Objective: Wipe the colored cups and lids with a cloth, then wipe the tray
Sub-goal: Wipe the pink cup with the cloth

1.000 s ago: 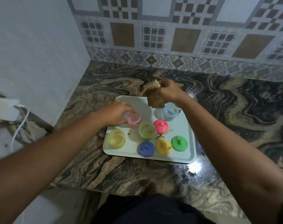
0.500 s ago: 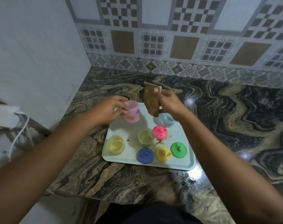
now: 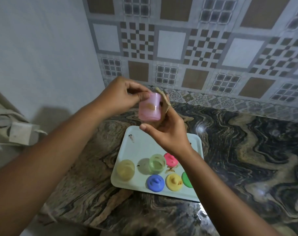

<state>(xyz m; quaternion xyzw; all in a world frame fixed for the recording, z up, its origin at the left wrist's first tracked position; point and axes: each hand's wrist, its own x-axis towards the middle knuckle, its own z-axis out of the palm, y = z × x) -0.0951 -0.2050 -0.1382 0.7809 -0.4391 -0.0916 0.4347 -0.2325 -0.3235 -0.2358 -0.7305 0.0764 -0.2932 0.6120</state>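
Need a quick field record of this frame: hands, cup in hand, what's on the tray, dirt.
left hand: grips pink cup, lifted above the tray
right hand: holds cloth against the cup's side
cup dirt: brown smear on its wall
on tray: yellow cup, green cup; pink lid, blue lid, yellow lid, green lid
tray dirt: brown marks at far-left corner and beside the pink lid

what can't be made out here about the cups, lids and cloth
All in the head view:
cloth: mostly hidden behind the pink cup and the right hand; only a strip shows.
green lid: largely covered by the right forearm.
pink lid: right edge hidden by the same forearm.
tray: far right part hidden by the right hand.
Inside of the pink cup: not visible, and it is blurred.
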